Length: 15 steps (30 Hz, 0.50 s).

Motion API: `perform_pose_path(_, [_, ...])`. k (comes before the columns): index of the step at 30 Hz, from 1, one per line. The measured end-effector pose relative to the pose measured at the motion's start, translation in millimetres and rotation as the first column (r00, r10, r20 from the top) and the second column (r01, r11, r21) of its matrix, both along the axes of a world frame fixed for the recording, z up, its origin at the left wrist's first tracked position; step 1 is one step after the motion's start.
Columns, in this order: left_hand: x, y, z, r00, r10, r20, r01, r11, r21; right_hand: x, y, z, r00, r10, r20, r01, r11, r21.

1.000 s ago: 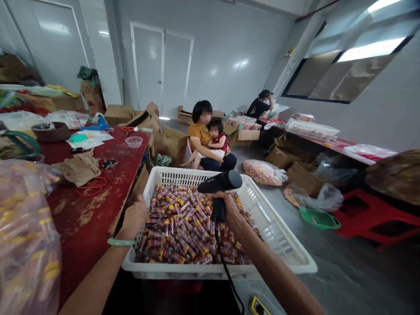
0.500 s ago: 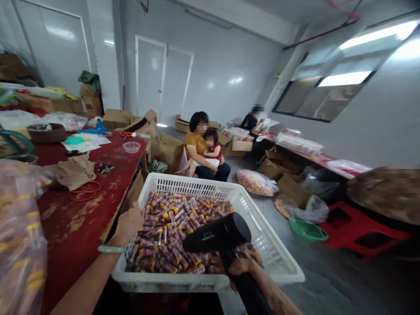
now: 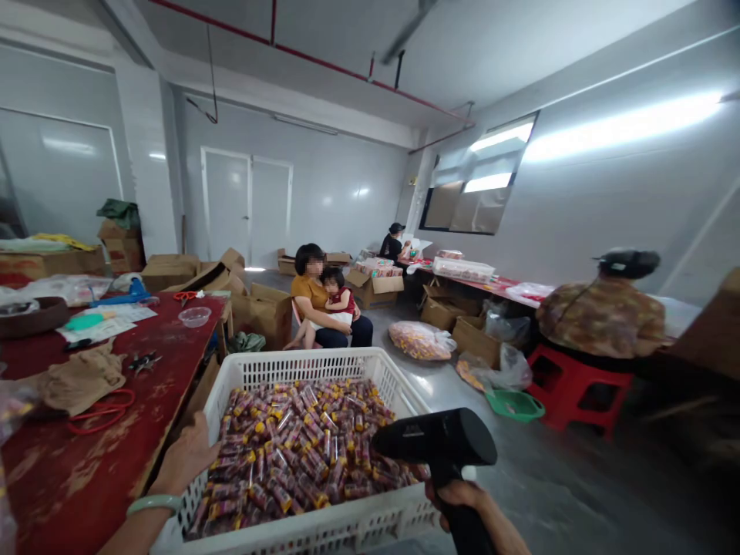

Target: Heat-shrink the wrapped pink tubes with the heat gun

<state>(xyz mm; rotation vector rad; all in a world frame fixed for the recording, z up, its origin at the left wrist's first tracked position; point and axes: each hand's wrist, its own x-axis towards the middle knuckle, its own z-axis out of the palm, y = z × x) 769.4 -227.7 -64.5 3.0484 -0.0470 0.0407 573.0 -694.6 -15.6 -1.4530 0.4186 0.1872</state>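
A white plastic basket holds a heap of small clear tubes with yellow caps and purplish contents. My right hand is wrapped round the handle of a black hair dryer, whose nozzle points left over the right part of the heap. On the basket's left rim rests my left hand, fingers apart, with a pale green bangle on the wrist. It holds nothing that I can see.
Left is a red table with brown cloth, red scissors and pliers. Beyond the basket a seated person holds a child. Another person sits on a red stool at right, near a green basket.
The view has tilted up and swung right, showing the seated person at right. The hair dryer has moved toward the basket's right side, still in my right hand. My left hand stays at the left rim.
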Motion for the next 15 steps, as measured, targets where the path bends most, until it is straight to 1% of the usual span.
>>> perform_pose_path(2, [-5, 1, 2.7, 1.000, -0.010, -0.009, 0.010, 0.999, 0.034, -11, 4, -4.0, 0.995, -0.071, 0.071, 0.063, 0.992, 0.106])
perform_pose_path(3, [-8, 1, 4.7, 1.000, -0.023, -0.013, 0.023, 0.998, 0.053, -16, 9, -6.6, 0.985, -0.128, 0.115, 0.106, 0.978, 0.177])
perform_pose_path(5, [-13, 1, 9.6, 0.999, -0.030, -0.029, 0.032, 0.997, 0.076, -23, 22, -11.3, 0.953, -0.251, 0.171, 0.191, 0.933, 0.305])
perform_pose_path(6, [-15, 0, 12.2, 0.999, -0.028, -0.035, 0.031, 0.996, 0.082, -24, 28, -13.1, 0.942, -0.289, 0.173, 0.216, 0.913, 0.347])
perform_pose_path(8, [-18, -3, 16.6, 0.999, -0.010, -0.048, 0.014, 0.995, 0.094, -24, 35, -15.4, 0.937, -0.304, 0.170, 0.219, 0.894, 0.391])
perform_pose_path(9, [-19, -4, 18.0, 0.999, -0.001, -0.050, 0.007, 0.995, 0.103, -23, 36, -16.2, 0.941, -0.290, 0.174, 0.200, 0.892, 0.406])
perform_pose_path(12, [-18, -6, 18.1, 0.999, 0.002, -0.047, 0.004, 0.992, 0.126, -16, 31, -19.4, 0.947, -0.248, 0.205, 0.141, 0.893, 0.427])
perform_pose_path(15, [-15, -7, 15.6, 0.999, 0.018, -0.038, -0.012, 0.987, 0.158, -8, 23, -25.4, 0.940, -0.253, 0.228, 0.137, 0.894, 0.427])
